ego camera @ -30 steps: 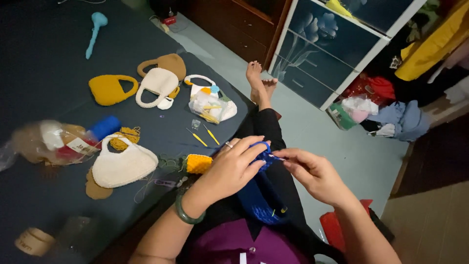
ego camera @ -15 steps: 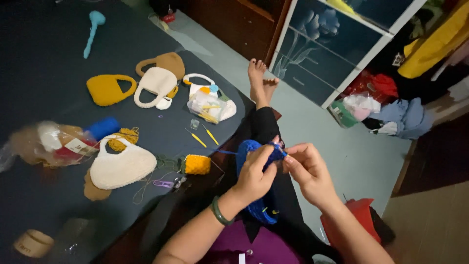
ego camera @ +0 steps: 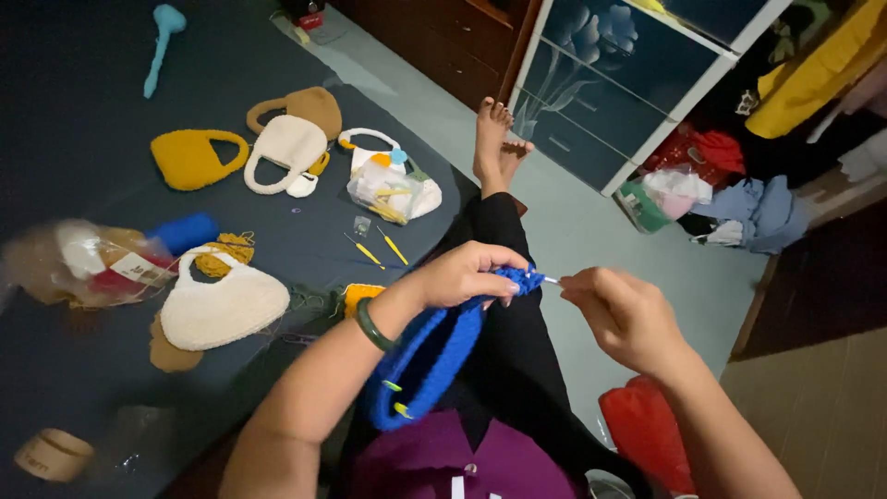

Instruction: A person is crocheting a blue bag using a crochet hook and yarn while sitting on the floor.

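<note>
My left hand is closed on the upper edge of a blue crocheted piece, which hangs down over my lap in black trousers. Small yellow-green markers are clipped to the piece's lower part. My right hand pinches a thin crochet hook whose tip meets the blue piece beside my left fingers. A green bangle circles my left wrist. My bare feet stretch out ahead on the floor.
On the dark mat to my left lie several crocheted bags: a yellow one, a cream one, a brown one, a white one. A clear pouch, loose hooks, blue yarn and a cabinet are nearby.
The blue piece has been drawn out longer and now hangs down over my lap. My hands have shifted slightly apart, the right one further to the right.
</note>
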